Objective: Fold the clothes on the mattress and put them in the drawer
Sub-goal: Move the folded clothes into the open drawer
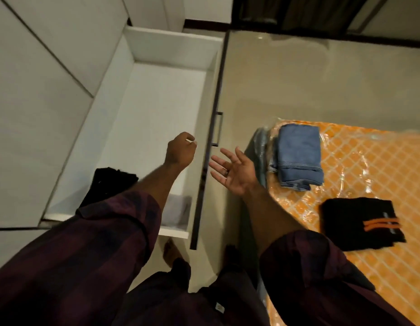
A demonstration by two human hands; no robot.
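The left hand [180, 149] hung loosely curled and empty over the open drawer [157, 102], the right hand [232, 170] spread open beside it; folded blue jeans [298, 158] and a black orange-striped garment [361, 224] lay on the mattress [380, 172]

One orange mattress [380, 172] is lying at the right, carrying two folded garments: a blue garment [298, 158] farther off and a black orange-striped garment [359, 224] nearer. One open drawer [157, 114] is standing at the left, holding two more at its near end, a black bundle [112, 182] and a grey bundle [177, 208].
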